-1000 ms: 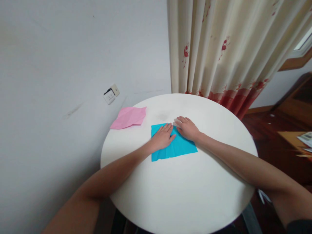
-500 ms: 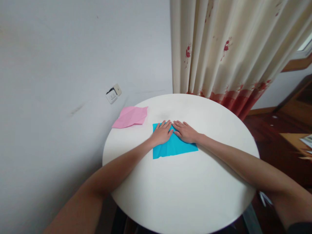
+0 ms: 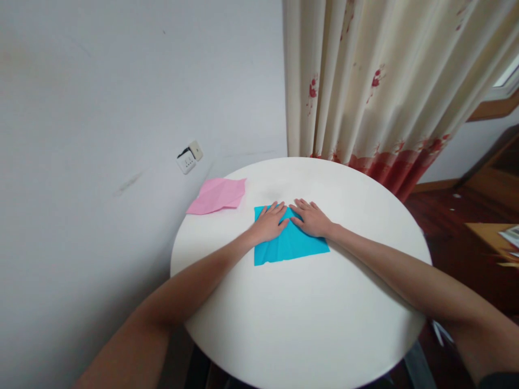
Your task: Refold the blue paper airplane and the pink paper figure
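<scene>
A blue sheet of paper [image 3: 290, 248] lies flat on the round white table [image 3: 300, 313], folded into a rectangle with creases. My left hand [image 3: 271, 221] rests palm down on its upper left part, fingers spread toward the far edge. My right hand [image 3: 310, 218] presses flat on the upper right part, fingers pointing left, close to the left hand's fingertips. Both hands press the paper and grip nothing.
A creased pink paper [image 3: 217, 195] lies at the table's far left edge, near the grey wall with a socket [image 3: 189, 157]. A cream curtain with red flowers [image 3: 377, 81] hangs behind the table. Wooden furniture [image 3: 492, 232] stands at the right.
My right hand slid left along the blue paper's far edge until its fingers came close to my left hand. The left hand shifted slightly toward the far edge.
</scene>
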`<state>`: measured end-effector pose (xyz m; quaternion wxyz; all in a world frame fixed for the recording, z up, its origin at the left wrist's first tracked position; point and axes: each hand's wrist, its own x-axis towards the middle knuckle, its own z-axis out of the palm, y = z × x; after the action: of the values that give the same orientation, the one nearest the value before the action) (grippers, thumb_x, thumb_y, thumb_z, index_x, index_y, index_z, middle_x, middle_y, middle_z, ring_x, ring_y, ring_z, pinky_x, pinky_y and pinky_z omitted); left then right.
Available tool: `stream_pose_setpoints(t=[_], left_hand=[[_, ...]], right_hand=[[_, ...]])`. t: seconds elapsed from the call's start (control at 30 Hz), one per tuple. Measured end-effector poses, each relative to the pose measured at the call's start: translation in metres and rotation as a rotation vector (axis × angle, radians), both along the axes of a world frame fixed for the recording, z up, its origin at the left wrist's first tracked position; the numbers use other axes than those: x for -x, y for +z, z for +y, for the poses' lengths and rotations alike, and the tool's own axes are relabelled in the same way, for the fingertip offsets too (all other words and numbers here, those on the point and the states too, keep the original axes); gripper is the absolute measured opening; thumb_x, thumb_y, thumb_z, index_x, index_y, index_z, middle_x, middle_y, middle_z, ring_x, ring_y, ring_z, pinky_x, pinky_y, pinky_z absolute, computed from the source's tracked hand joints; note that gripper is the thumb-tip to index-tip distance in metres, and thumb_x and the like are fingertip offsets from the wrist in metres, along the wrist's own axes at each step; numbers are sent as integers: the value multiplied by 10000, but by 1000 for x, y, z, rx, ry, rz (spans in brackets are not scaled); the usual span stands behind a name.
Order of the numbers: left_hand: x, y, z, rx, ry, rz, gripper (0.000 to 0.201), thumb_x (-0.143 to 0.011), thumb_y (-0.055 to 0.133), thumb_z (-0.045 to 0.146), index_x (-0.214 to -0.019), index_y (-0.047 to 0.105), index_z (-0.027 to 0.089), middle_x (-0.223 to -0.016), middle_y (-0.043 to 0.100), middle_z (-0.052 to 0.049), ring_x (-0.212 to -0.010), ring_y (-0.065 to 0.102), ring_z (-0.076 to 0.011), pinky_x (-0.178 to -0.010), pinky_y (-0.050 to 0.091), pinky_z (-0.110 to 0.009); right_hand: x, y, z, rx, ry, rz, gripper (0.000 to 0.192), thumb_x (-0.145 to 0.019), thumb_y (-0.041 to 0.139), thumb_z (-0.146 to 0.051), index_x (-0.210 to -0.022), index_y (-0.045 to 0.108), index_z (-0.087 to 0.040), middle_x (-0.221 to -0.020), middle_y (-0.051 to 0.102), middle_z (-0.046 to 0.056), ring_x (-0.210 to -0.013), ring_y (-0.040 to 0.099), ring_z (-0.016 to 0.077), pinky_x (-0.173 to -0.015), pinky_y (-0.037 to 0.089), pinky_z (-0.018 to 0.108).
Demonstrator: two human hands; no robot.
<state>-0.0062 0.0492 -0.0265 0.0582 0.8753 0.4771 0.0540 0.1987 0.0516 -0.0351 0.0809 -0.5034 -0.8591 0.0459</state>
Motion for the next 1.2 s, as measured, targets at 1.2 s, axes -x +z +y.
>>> stream_pose_setpoints(t=[1.2], left_hand=[[1,1,-3,-39,37,28,558,-1030,257,444,-1540,326,229,-1630,254,-49,-1508,188,-318,-1188,173,-594]], right_hand=[[-2,1,1,-10,-67,22,526,-1032,318,-382,-1515,393,-189,-1611,287,152,-1491,237,302,-1175,235,532]])
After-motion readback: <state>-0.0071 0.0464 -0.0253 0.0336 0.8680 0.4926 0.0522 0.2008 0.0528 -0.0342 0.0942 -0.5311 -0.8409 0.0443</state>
